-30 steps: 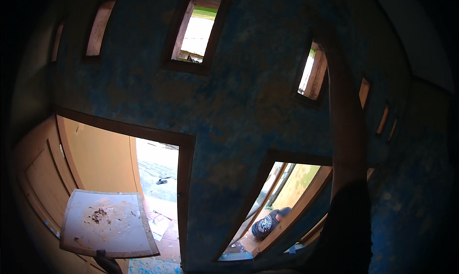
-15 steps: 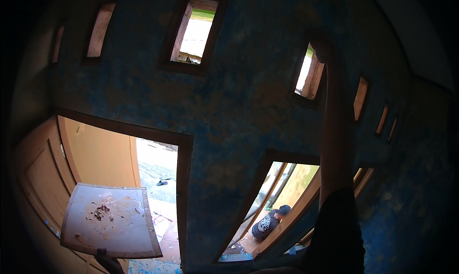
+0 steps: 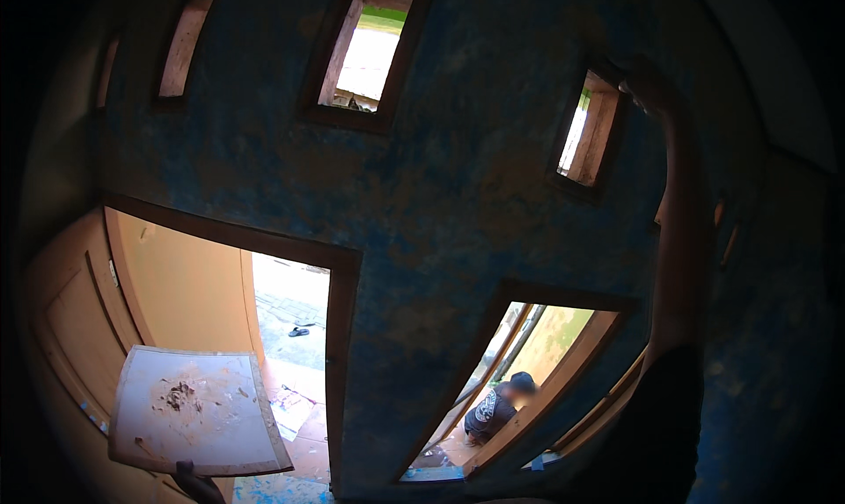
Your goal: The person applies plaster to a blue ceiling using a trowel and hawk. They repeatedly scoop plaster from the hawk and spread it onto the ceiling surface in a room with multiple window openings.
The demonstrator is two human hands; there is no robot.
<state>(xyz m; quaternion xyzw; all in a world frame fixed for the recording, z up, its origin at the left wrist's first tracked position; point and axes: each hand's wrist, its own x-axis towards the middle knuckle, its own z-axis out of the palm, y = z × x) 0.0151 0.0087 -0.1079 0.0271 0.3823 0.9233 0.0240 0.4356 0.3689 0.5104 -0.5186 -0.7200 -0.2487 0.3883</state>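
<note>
My left hand [image 3: 195, 485] grips the lower edge of a whitish square board [image 3: 198, 425], its thumb lying over the near rim. Smears and small lumps of brown paste [image 3: 183, 397] spot the middle of the board. High on the right, my right hand [image 3: 650, 86] is raised to the dark, blotchy blue-brown wall [image 3: 440, 205]. It is next to the upper right corner of a small wooden-framed opening [image 3: 588, 130]. Its fingers look bent together, but deep shadow hides what they hold, if anything.
Left of the wall's middle is a doorway [image 3: 343, 354] with an open wooden door [image 3: 75, 319]. Below my right arm, a slanted window frame [image 3: 563, 376] shows a crouching person [image 3: 497, 407] outside in a dark cap. More small framed openings [image 3: 365, 51] line the upper wall.
My right hand has moved right, from over the small opening to beside its upper right corner, uncovering more of the frame. The board in my left hand has shifted slightly left and down.
</note>
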